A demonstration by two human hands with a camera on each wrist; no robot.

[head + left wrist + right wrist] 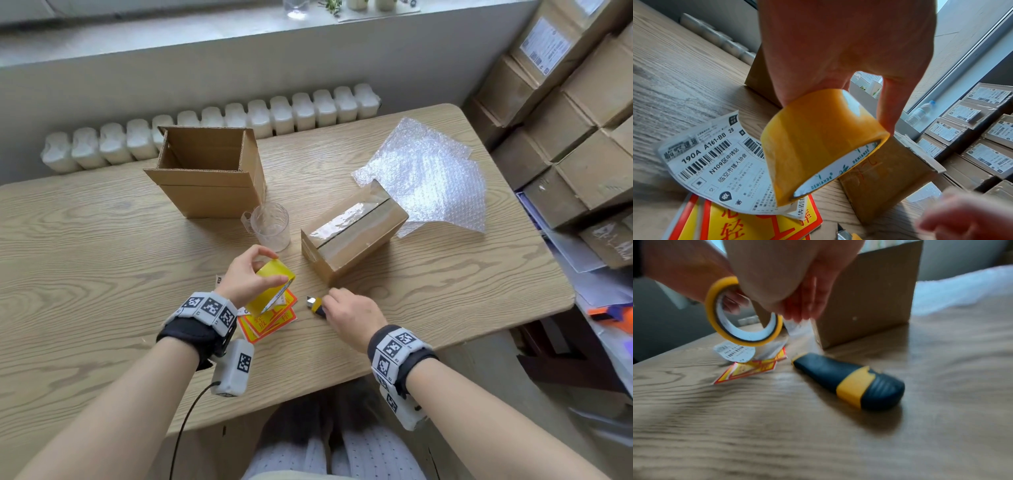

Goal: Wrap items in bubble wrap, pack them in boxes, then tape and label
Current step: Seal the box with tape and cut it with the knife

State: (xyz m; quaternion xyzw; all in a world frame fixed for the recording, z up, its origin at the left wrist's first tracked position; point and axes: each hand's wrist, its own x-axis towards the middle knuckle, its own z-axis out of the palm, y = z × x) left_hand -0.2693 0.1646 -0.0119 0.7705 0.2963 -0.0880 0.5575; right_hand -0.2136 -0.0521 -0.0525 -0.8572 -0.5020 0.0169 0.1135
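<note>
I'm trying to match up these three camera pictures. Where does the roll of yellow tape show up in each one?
Head view: the tape roll sits just left of centre, gripped by the left hand above the labels.
Left wrist view: the roll fills the centre, fingers on top.
Right wrist view: upper left, seen side on as a ring.
Shared landmark: the taped box, beside the roll in all three.

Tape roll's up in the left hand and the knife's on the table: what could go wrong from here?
1. The utility knife shows metal at its tip beside the right hand; a careless grab may nick fingers.
2. The tape roll hangs over the curled shipping label; loose tape might stick to it.
</note>
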